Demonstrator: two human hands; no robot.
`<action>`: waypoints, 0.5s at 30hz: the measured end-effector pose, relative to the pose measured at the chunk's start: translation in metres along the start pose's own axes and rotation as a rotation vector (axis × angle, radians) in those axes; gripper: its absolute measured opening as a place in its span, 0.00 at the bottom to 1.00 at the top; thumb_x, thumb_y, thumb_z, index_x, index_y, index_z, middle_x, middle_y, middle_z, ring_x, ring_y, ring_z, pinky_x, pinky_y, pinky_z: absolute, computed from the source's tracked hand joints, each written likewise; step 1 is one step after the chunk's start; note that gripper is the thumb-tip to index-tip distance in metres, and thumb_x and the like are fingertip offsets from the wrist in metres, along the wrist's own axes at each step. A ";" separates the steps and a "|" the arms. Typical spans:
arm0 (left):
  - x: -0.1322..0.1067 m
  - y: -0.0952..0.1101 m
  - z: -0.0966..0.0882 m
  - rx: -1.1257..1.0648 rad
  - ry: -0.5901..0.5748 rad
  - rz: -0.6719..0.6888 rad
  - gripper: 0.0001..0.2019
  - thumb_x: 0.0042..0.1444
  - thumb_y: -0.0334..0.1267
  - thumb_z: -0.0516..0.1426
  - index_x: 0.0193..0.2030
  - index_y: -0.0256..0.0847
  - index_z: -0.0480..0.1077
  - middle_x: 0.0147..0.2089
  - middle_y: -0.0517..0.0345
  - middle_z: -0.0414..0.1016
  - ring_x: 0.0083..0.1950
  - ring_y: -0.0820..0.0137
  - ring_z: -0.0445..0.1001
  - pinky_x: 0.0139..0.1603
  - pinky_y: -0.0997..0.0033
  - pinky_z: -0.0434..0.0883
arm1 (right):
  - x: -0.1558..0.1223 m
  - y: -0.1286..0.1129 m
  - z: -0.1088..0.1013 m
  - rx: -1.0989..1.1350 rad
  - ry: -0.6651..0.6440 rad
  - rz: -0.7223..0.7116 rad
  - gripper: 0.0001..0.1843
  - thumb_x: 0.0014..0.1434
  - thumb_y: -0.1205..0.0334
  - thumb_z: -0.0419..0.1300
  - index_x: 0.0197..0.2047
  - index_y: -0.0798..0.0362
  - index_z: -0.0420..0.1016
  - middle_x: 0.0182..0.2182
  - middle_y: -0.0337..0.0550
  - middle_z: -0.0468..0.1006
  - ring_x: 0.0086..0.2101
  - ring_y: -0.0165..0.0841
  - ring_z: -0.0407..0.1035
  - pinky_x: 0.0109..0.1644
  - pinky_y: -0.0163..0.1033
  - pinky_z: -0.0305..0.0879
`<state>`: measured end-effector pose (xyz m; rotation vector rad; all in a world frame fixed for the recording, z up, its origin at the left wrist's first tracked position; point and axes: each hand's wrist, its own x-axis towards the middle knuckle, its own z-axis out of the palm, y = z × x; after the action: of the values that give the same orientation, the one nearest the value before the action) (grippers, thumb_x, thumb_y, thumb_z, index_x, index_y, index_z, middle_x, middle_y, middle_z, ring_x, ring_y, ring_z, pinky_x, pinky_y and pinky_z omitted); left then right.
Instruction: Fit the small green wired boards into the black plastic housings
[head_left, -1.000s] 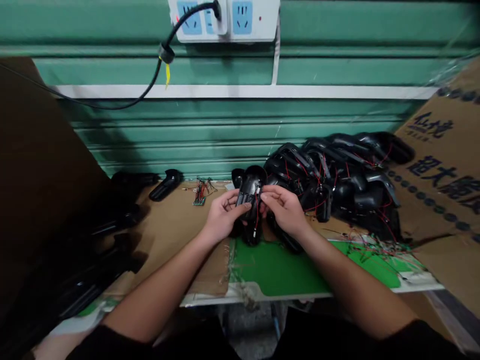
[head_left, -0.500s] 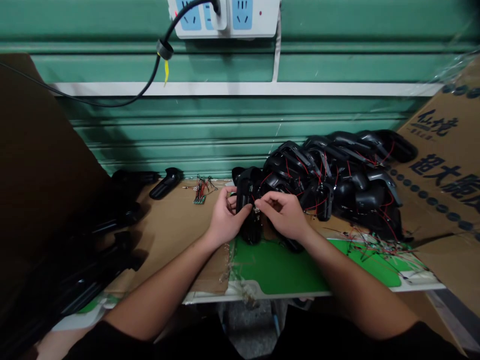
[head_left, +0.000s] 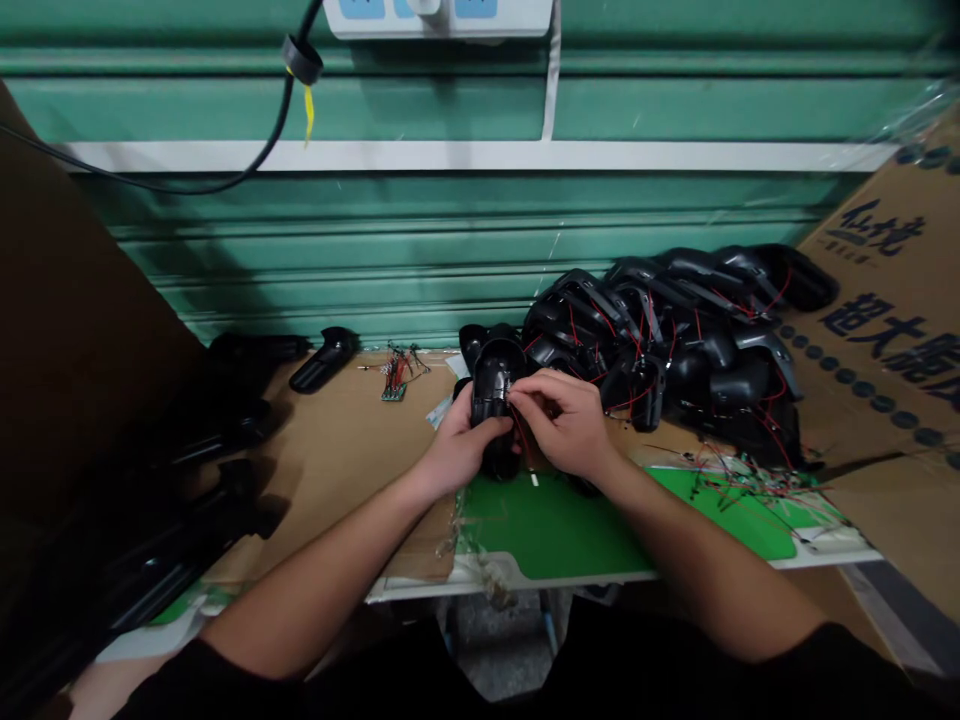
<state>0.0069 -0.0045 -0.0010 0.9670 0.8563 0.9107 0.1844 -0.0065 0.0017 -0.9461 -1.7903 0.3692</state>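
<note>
My left hand [head_left: 459, 445] is wrapped round a black plastic housing [head_left: 496, 368], thumb across its front, with the glossy hollow side turned up. The thumb and fingers of my right hand [head_left: 564, 418] are pinched together at the housing's right edge. What sits between those fingertips is too small to make out. Below them hangs a thin red wire [head_left: 523, 428], and a small white piece [head_left: 534, 480] shows near its lower end. Close behind and to the right lies a heap of similar black housings [head_left: 637, 330] with red wires sticking out.
Small green circuit boards with wires [head_left: 393, 392] lie on the cardboard sheet [head_left: 337, 460]. More black housings [head_left: 217, 440] are at the left. Loose wires [head_left: 750, 480] lie on the green board [head_left: 570, 540]. A cardboard box [head_left: 885, 340] stands right; a power strip [head_left: 450, 22] hangs above.
The housing has turned in my left hand, so its hollow inside now faces me. My right fingertips have moved slightly up along its edge. The view has tilted down a little.
</note>
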 end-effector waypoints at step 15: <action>-0.005 -0.007 0.006 -0.038 -0.034 -0.015 0.31 0.49 0.47 0.68 0.56 0.39 0.61 0.36 0.62 0.73 0.27 0.74 0.75 0.30 0.70 0.76 | -0.005 0.003 0.002 -0.049 -0.039 -0.034 0.06 0.72 0.61 0.61 0.45 0.50 0.80 0.36 0.45 0.80 0.35 0.35 0.74 0.42 0.44 0.71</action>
<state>0.0123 -0.0132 -0.0040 0.9395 0.8136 0.8920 0.1845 -0.0082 -0.0038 -0.9472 -1.8556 0.3252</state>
